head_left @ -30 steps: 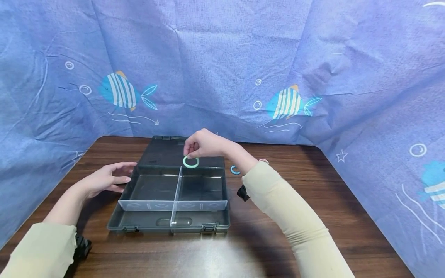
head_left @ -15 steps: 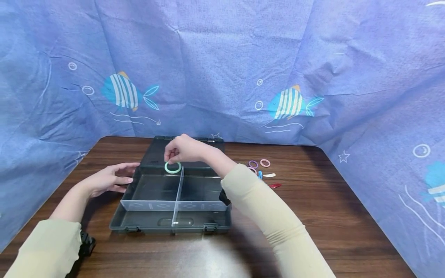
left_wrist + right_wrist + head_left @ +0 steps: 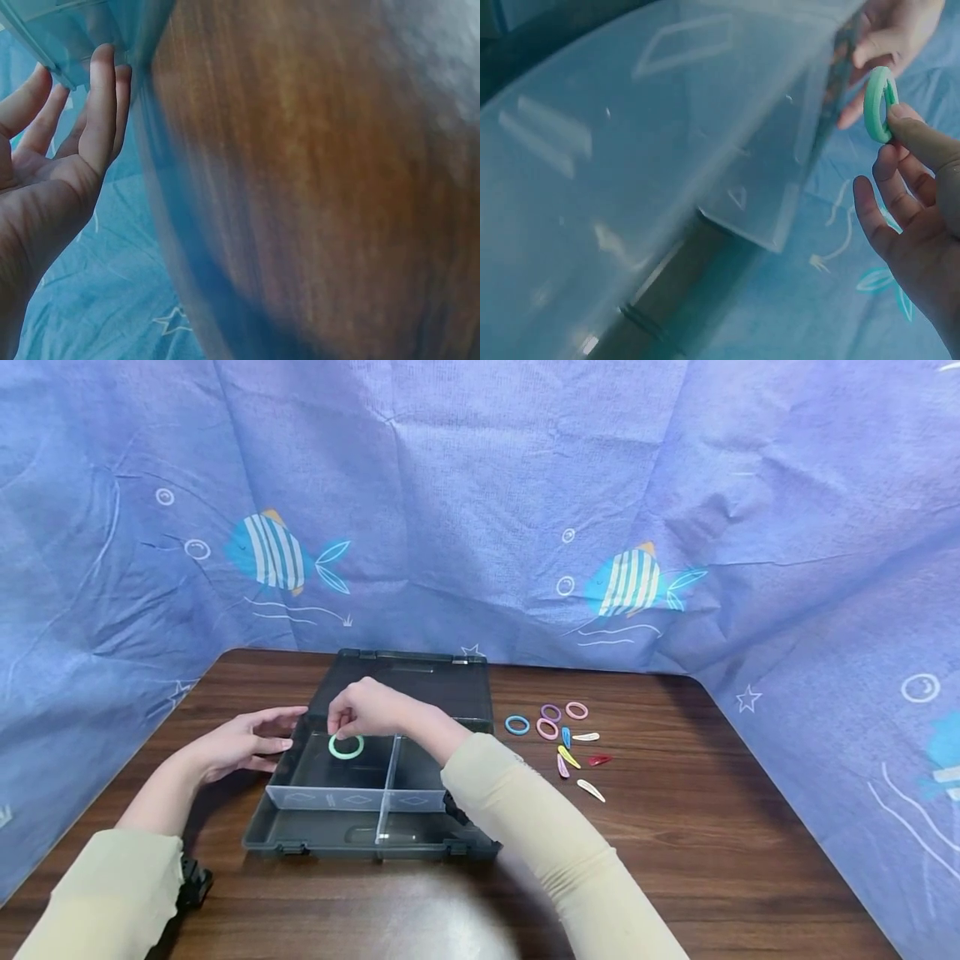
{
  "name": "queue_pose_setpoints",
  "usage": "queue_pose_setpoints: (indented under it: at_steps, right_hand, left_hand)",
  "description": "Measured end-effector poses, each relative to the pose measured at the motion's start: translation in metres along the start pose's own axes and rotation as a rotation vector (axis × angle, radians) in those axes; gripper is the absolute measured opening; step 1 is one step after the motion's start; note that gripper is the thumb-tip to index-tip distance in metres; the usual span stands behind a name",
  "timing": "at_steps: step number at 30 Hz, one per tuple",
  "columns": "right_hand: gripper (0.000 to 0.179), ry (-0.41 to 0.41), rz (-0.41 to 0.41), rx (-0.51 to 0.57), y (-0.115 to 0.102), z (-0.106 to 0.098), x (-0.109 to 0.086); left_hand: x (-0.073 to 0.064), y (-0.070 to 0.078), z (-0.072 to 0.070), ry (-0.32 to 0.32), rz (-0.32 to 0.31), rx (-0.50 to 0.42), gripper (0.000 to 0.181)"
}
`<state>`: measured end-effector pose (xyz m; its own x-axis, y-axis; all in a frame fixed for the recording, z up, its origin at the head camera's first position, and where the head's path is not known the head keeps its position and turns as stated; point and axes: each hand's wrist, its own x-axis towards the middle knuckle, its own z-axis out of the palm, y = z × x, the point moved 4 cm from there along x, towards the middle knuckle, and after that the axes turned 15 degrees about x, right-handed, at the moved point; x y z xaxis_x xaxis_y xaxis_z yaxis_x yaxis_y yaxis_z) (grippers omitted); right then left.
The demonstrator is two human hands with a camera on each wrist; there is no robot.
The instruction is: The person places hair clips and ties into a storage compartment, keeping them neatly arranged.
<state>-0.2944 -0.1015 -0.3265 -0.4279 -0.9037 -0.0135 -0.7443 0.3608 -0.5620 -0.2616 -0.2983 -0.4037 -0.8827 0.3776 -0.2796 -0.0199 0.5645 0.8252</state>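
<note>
- Moved since the earlier frames: right hand point(image 3: 365, 708) and green hair tie point(image 3: 347, 757), leftward and lower, now at the back left compartment point(image 3: 311, 770) of the box point(image 3: 337, 848).
- Right hand: pinching the green hair tie by its upper edge; contact with the compartment floor cannot be confirmed.
- Left hand point(image 3: 236, 745): fingers relaxed and spread, at the box's left side.
- Box: lid point(image 3: 442, 685) folded back.
- Table point(image 3: 712, 827), right of box: four hair ties point(image 3: 517, 733), six hair clips point(image 3: 568, 757), lying loose.

Head view looks forward-down, sharing the box point(image 3: 318, 825) with wrist views (closer).
</note>
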Motion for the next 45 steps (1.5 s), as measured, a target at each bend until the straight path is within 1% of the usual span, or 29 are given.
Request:
queue_pose_setpoints:
  at_steps: [3,11,17,25,29,33,35,38,42,45]
  right_hand:
    - [0.006,-0.006,0.013,-0.007,0.003,0.009,0.006]
    - [0.006,-0.031,0.04,0.025,0.013,0.03,0.02]
    - [0.006,-0.023,0.071,0.082,0.022,0.041,0.024]
    - [0.005,0.009,0.087,0.191,0.027,0.056,0.028]
    - [0.005,0.028,0.081,0.207,0.027,0.063,0.033]
    - [0.005,0.008,0.096,0.219,0.027,0.071,0.034]
    - [0.004,-0.006,0.102,0.232,0.027,0.074,0.034]
    - [0.005,-0.005,0.097,0.249,0.027,0.076,0.034]
    - [0.006,-0.002,0.089,0.285,0.025,0.077,0.035]
    - [0.006,-0.021,0.088,0.317,0.024,0.077,0.035]
  left_hand:
    - [0.0,0.0,0.0,-0.003,0.003,0.002,0.073]
    - [-0.001,-0.002,-0.001,-0.009,0.01,-0.008,0.073]
    - [0.0,0.0,-0.001,-0.003,0.015,0.001,0.072]
    - [0.002,-0.003,0.0,-0.008,0.016,-0.012,0.074]
    - [0.001,-0.003,-0.001,-0.005,0.018,-0.02,0.074]
    - [0.001,-0.003,0.0,-0.013,0.025,-0.033,0.074]
    - [0.001,-0.003,0.001,-0.022,0.03,-0.04,0.074]
    - [0.001,-0.004,0.001,-0.03,0.035,-0.04,0.074]
    - [0.002,-0.006,-0.001,-0.024,0.018,-0.036,0.074]
    - [0.001,-0.005,-0.002,-0.02,0.018,-0.033,0.074]
